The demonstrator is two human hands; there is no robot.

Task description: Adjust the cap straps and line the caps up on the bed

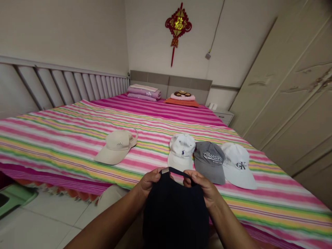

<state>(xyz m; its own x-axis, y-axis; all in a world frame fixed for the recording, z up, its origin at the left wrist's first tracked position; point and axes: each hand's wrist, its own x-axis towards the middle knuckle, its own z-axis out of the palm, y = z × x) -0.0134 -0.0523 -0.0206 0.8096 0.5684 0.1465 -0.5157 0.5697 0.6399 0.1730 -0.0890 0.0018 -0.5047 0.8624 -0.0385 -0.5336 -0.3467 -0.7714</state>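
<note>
A black baseball cap (176, 214) hangs between my two hands, its back strap at the top and facing away from me. My left hand (149, 181) pinches the left end of the strap by a small metallic-looking piece. My right hand (203, 186) grips the strap's right end. Just beyond them on the bed lie a white cap (182, 150) with a small dark emblem, a grey cap (209, 162) with white lettering, and a white cap (238, 166) marked "GK", side by side. Apart to the left rests a beige cap (116, 147).
The bed has a striped sheet (64, 135). Folded purple bedding (144, 93) and a pink-and-orange stack (182, 98) lie by the headboard (181, 81). A railing (70, 86) runs along the left, a wardrobe (290, 97) stands right, and a green stool (18, 197) is low left.
</note>
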